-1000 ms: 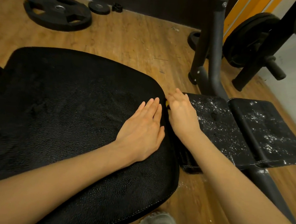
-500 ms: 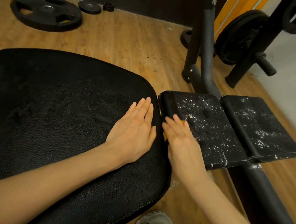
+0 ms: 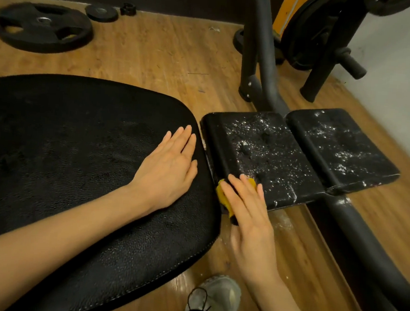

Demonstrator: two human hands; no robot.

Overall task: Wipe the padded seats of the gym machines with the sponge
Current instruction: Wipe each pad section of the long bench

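Yellow sponge [image 3: 223, 195] sits under the straight, flat fingers of your right hand [image 3: 250, 219] at the small pad's [image 3: 267, 157] near corner, your left hand [image 3: 167, 169] flat, fingers together, on the big seat [image 3: 65, 157]; overshoot and you'll likely sweep white specks onto the floor [image 3: 157, 55].

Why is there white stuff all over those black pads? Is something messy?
Yes. White specks cover the two small pads, some has fallen on the floor below, and the far pad's corner looks worn. The big seat looks clean.
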